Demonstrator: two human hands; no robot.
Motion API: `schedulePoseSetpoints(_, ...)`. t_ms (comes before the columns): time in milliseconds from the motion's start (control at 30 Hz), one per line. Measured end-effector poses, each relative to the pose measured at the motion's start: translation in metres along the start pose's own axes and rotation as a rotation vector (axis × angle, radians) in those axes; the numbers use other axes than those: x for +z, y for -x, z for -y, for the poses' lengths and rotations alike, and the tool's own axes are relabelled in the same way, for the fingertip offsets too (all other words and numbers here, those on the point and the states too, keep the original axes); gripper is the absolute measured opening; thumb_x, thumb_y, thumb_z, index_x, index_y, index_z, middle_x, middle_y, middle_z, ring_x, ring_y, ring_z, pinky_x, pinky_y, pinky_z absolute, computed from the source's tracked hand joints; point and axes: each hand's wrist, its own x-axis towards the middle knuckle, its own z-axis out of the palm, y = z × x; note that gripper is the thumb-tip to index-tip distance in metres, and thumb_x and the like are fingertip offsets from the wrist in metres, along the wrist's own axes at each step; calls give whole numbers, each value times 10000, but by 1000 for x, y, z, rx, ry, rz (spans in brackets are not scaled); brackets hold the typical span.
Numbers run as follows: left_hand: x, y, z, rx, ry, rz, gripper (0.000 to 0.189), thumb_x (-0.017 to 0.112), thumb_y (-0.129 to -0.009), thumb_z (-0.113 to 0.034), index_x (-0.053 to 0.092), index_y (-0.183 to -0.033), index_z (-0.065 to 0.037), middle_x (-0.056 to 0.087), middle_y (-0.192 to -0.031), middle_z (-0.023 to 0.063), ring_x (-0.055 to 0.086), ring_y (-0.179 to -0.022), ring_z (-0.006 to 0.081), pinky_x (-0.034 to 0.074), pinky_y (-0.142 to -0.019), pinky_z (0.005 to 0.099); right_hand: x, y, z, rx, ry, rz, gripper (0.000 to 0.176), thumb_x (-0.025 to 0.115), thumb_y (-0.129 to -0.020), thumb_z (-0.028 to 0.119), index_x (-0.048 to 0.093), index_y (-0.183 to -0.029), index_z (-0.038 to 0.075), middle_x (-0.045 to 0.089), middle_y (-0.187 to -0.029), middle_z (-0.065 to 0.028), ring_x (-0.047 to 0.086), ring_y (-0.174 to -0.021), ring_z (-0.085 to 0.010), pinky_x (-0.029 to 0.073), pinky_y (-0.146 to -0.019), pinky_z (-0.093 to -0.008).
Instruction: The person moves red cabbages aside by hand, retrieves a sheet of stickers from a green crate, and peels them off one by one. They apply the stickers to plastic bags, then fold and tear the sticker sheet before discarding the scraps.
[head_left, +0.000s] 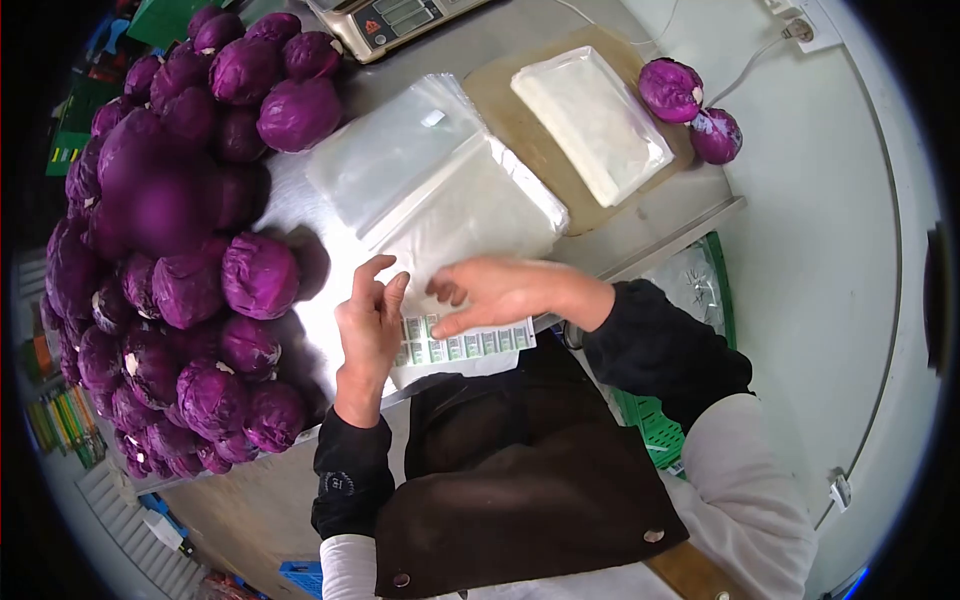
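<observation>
My left hand [368, 325] is at the front edge of the metal table, its thumb and index finger apart and nothing seen between them. To its right, my right hand [490, 293] hovers over a sheet of small green-and-white labels [480, 345], thumb stretched low over the sheet and apart from the bent, slightly blurred fingers. Part of the sheet is hidden under this hand. Just beyond both hands lie clear plastic bags [470, 205], spread flat in overlapping stacks.
Red cabbages [260, 275] are heaped along the left side. A scale [400, 20] stands at the back. Another stack of clear bags [595, 125] rests on a brown board [500, 90], with two cabbages [672, 90] by the wall. Below the right edge is a green crate [655, 430].
</observation>
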Motion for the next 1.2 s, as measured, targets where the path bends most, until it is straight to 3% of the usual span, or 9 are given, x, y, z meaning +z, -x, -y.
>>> schedulePoseSetpoints(133,-9,4,-5,8,97,189,239,604,-865,-173,546,-1047,-30,528,-522,59,496,-462,114,412,-477,251,4,12,3,157,-172,218,361,677,-770,240,591,-956,-57,632,-766,-150,607,-698,-208,474,-648,-303)
schedulePoseSetpoints(200,-20,5,2,-15,234,378,300,661,-809,-175,563,-1022,12,622,-733,93,582,-685,118,454,-571,256,1,22,4,192,-228,142,296,676,-726,200,611,-862,-55,631,-732,-165,611,-692,-231,458,-647,-333)
schedulePoseSetpoints(300,-36,6,11,145,101,498,312,720,-744,-138,581,-969,26,625,-770,86,574,-725,113,455,-597,252,-10,36,-3,146,-40,97,272,672,-754,185,609,-896,-38,627,-727,-116,591,-657,-166,461,-606,-303)
schedulePoseSetpoints(367,-41,5,3,-95,120,679,297,759,-686,-77,600,-916,23,627,-758,70,573,-710,115,456,-619,252,-10,44,-4,150,-57,89,254,673,-753,171,609,-886,-36,627,-722,-112,589,-651,-163,460,-602,-300)
schedulePoseSetpoints(567,-38,7,-3,-379,238,772,229,751,-675,-4,613,-854,29,633,-728,59,573,-645,106,456,-583,246,-9,61,-2,172,-83,117,201,678,-755,136,604,-834,-33,613,-676,-88,567,-613,-142,448,-576,-277)
schedulePoseSetpoints(733,-34,11,-7,-425,383,842,171,726,-697,1,622,-828,37,638,-724,59,577,-639,96,459,-577,241,-10,72,-5,270,-27,221,255,692,-737,172,604,-872,-26,625,-727,-119,592,-654,-183,451,-604,-305)
schedulePoseSetpoints(833,-29,11,-16,-386,334,896,149,709,-707,4,628,-827,35,640,-724,54,578,-648,91,459,-587,237,-3,72,-19,177,-276,256,234,642,-808,158,569,-930,-28,627,-801,-105,571,-674,-139,440,-604,-290)
schedulePoseSetpoints(1000,-22,6,-25,-349,287,943,155,703,-705,9,633,-842,30,640,-729,47,575,-659,89,460,-603,238,9,41,1,10,53,109,285,481,-915,293,562,-943,22,597,-805,-180,585,-715,-324,437,-638,-386)
schedulePoseSetpoints(1200,-20,3,-20,-367,358,929,180,722,-680,21,634,-837,26,642,-738,48,579,-673,98,464,-624,250,19,31,3,-182,189,90,383,468,-899,392,573,-844,28,588,-692,-160,574,-673,-354,432,-631,-434)
